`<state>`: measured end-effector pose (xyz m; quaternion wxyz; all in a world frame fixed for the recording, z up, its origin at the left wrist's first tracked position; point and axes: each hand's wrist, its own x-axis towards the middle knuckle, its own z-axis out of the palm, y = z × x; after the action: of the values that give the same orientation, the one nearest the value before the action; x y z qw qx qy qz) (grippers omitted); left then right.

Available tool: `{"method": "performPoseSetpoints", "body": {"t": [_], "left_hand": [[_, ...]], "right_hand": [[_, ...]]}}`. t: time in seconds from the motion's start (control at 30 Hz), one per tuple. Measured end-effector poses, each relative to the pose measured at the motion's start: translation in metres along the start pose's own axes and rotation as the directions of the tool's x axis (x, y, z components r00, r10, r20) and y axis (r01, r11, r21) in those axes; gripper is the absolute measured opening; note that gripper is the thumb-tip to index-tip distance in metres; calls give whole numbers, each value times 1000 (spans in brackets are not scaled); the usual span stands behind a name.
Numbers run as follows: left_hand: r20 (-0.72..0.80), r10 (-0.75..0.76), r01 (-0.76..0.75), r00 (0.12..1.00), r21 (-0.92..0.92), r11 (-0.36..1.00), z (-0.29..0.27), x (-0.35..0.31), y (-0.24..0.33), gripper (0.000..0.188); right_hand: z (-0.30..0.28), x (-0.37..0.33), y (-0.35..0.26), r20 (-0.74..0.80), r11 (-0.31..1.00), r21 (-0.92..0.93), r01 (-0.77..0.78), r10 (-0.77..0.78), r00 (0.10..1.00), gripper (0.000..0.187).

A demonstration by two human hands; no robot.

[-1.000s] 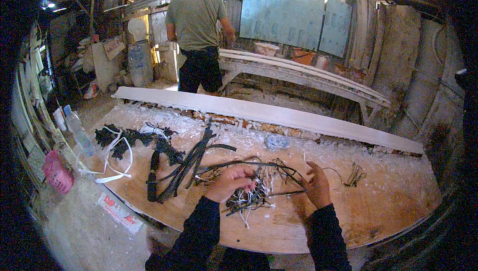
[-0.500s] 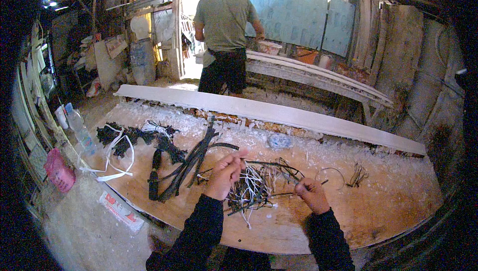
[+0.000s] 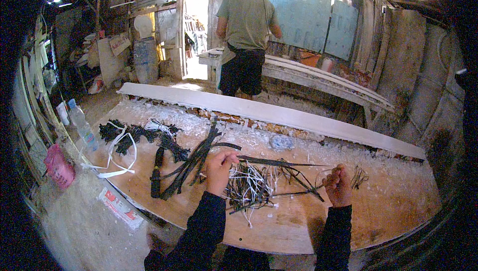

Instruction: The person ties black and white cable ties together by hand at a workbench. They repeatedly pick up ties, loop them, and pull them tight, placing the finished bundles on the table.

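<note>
A thin black strip (image 3: 284,162) is stretched nearly level between my hands, above the wooden tabletop (image 3: 298,221). My left hand (image 3: 219,172) pinches its thicker end, and my right hand (image 3: 338,187) has closed fingers at its thin, far-right end. Below the strip lies a tangled heap of black and white strings (image 3: 249,186), with more black strips (image 3: 304,181) reaching toward my right hand. Left of my left hand rests a bunch of longer black strips (image 3: 191,169), beside a black, handle-like object (image 3: 157,174).
Black string bundles (image 3: 119,136), a white strap (image 3: 110,164) and a plastic bottle (image 3: 82,126) are at the left. A pale raised board (image 3: 269,111) runs along the table's back. A thin wire bunch (image 3: 358,176) lies at right. Another person (image 3: 246,27) stands beyond, at a bench (image 3: 323,79).
My right hand has moved right and up, drawing the strip out long from my left hand. My left hand shifted slightly left. The other person has moved to the right.
</note>
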<state>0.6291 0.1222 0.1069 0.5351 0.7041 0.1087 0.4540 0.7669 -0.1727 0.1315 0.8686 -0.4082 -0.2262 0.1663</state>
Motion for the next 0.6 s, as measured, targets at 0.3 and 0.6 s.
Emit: {"method": "performPoseSetpoints", "body": {"t": [0.3,0.6], "left_hand": [[-3,80,-76,997,304,950,0,-6,-1,14],[-424,131,-105,896,86,991,-11,1,5,11]], "right_hand": [[-11,8,-4,-89,968,-242,73,-97,991,18],[0,4,0,5,703,-711,-16,27,1000,21]]}}
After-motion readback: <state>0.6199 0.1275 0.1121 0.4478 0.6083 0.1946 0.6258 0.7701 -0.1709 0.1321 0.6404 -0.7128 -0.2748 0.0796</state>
